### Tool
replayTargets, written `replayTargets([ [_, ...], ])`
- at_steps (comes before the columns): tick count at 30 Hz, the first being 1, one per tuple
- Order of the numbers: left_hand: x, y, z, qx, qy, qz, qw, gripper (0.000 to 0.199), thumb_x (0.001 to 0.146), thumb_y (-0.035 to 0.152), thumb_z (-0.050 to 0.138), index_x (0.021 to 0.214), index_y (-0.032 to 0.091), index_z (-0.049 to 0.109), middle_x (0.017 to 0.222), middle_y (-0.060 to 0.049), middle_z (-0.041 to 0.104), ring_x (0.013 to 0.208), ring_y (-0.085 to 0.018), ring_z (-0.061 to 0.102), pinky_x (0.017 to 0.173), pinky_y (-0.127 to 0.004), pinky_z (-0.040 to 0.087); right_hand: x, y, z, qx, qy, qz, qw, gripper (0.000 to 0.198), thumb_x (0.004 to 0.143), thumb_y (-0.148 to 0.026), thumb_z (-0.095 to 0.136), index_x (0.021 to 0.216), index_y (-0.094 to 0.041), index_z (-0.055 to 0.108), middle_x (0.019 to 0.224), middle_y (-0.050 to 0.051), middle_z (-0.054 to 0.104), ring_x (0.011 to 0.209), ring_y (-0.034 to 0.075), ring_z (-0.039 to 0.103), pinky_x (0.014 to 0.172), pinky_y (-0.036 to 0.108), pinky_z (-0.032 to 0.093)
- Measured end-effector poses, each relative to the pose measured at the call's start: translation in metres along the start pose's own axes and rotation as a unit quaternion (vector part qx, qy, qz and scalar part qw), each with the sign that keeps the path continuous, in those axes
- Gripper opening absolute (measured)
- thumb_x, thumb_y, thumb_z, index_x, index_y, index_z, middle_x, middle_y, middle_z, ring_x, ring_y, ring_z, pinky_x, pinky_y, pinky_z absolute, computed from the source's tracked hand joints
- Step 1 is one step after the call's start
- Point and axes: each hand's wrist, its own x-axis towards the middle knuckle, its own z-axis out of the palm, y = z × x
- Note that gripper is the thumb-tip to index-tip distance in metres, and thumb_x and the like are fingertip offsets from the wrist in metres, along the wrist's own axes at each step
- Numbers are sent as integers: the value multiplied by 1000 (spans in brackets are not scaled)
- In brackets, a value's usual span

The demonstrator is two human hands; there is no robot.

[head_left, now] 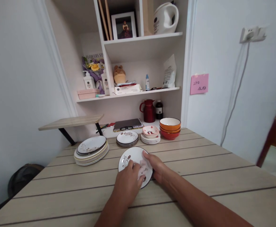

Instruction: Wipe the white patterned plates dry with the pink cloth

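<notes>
A white plate [135, 153] with a dark rim and brown flower pattern is tilted toward me above the table. My right hand [155, 165] grips its right edge, thumb on the face and fingers behind. On the plate's face, my left hand [129, 176] presses a crumpled white tissue or cloth [143, 168], its fingers bent around it. Behind the plate stands a stack of similar small plates [127, 137]. Over to the left is a taller stack of larger plates [92, 149], the top ones dark-rimmed.
White small plates [150, 139] carry a pink patterned dish [150, 131]. Orange and red bowls [170, 128] are stacked at the back right. Behind them stands a red jug [148, 111] near a dark bottle [159, 109]. A raised wooden shelf [71, 122] overhangs the back left.
</notes>
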Motion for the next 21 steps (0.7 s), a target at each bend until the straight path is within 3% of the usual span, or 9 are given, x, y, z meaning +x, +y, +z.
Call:
replayTargets([
  [5, -1, 5, -4, -93, -31, 75, 992, 42, 83, 20, 51, 124, 32, 51, 122, -4, 48, 107, -20, 54, 87, -30, 45, -1, -1, 0, 1, 1, -8, 1000, 25, 87, -37, 51, 85, -13, 58, 66, 7, 68, 58, 20, 65, 59, 33, 52],
  [9, 4, 5, -1, -131, -11, 85, 988, 57, 76, 7, 51, 127, 32, 50, 131, -5, 41, 117, -22, 45, 99, -34, 38, 4, 1, 0, -4, 2, -7, 1000, 27, 86, -37, 51, 77, -13, 59, 62, 6, 67, 55, 17, 63, 55, 28, 50],
  [15, 13, -5, 7, -70, 53, -3, 996, 47, 79, 16, 56, 123, 31, 54, 132, -6, 42, 119, -25, 43, 99, -38, 37, 1, 1, 2, -2, 8, -10, 1000, 29, 87, -39, 49, 94, -13, 60, 70, 8, 71, 60, 20, 67, 62, 34, 53],
  [21, 7, -13, 3, 3, 30, -89, 996, 32, 88, 33, 45, 117, 24, 56, 116, -9, 54, 100, -24, 56, 78, -34, 46, -2, 0, 3, 1, 35, -21, 999, 30, 88, -37, 48, 100, -12, 58, 79, 10, 73, 66, 20, 68, 68, 35, 53],
])
